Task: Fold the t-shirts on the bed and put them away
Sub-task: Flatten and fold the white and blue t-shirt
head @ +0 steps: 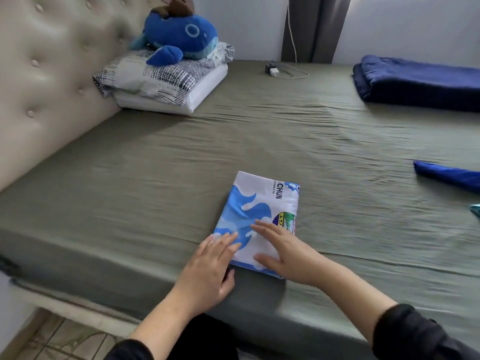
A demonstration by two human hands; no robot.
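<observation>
a: where's the folded t-shirt (257,216)?
b: near edge of the bed (130,190), a white rectangle with blue waves.
a: hands?
b: left hand (207,266) and right hand (283,248) lie flat on it, fingers straight.

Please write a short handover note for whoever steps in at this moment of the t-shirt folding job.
Left hand: open, fingers flat on the near left corner of the folded white-and-blue t-shirt.
Right hand: open, pressing the same t-shirt flat.
The t-shirt lies near the front edge of the bed.
Done: this t-shirt looks fully folded.
Left: put it away; a blue garment and a teal one at the right edge still wait, mostly out of view.
</observation>
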